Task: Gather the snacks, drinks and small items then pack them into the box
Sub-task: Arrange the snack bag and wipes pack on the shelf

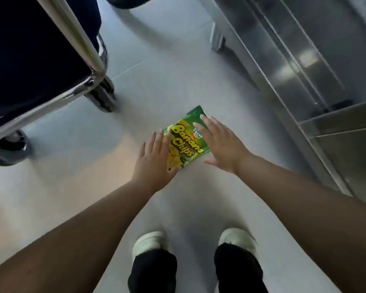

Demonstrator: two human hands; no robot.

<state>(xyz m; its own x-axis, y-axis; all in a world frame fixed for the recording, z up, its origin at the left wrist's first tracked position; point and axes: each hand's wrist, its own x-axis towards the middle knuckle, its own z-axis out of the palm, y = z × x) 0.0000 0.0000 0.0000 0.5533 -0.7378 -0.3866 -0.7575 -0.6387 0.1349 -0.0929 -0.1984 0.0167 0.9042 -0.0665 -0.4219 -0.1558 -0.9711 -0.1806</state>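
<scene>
The person's two forearms [93, 218] reach down over the grey floor [178, 81], left hand [154, 160] and right hand [219, 143] both straight-fingered and gripping nothing, flanking the Banana Chips bag [185, 144] lying there beyond the shoes [237, 237]; a gathering step, I'd judge, so next both must close on its edges and lift.

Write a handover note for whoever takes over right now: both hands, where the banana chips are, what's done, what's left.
Left hand: fingers straight, against the left edge of the banana chips bag.
Right hand: fingers straight, laid over the bag's right side.
The bag is low over the grey floor, between a wheeled cart and a steel cabinet. I cannot tell whether it is lying on the floor or lifted.
Done: nothing visibly packed, and the box is out of view.
Left: carry the bag to the box and gather the rest.
</scene>
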